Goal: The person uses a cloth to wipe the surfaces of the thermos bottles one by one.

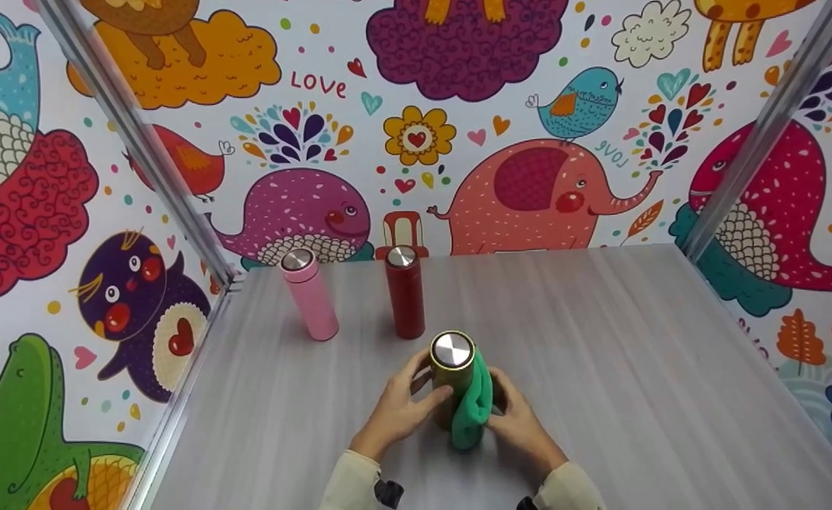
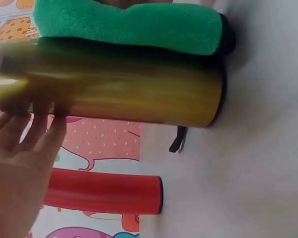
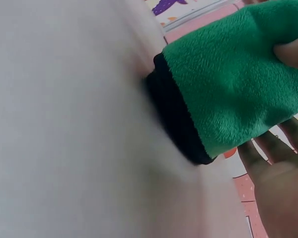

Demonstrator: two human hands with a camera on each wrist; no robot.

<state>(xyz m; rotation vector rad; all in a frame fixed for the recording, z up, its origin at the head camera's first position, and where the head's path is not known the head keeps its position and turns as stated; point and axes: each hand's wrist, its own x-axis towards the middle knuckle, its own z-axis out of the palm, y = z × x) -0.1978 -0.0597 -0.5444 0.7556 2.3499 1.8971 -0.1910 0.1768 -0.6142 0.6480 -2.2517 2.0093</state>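
Note:
A gold thermos bottle (image 1: pixel 452 350) with a silver lid top stands upright on the table in front of me. My left hand (image 1: pixel 405 404) grips it from the left, thumb on the near side and fingers curled round the far side, as the left wrist view also shows. Against the bottle's right side lies a folded green plush cloth (image 1: pixel 476 407) with a black edge (image 3: pixel 181 116). My right hand (image 1: pixel 518 418) holds this cloth to the bottle, its thumb on the near face and its fingers (image 3: pixel 273 148) partly hidden behind the fabric.
Farther back on the grey table (image 1: pixel 585 340) stand a dark red thermos bottle (image 1: pixel 406 301) and, left of it, a pink one (image 1: pixel 313 304). A small black strap (image 2: pixel 178 139) shows beside the gold bottle's base. Cartoon-printed walls with metal rails (image 1: pixel 182 404) enclose the table.

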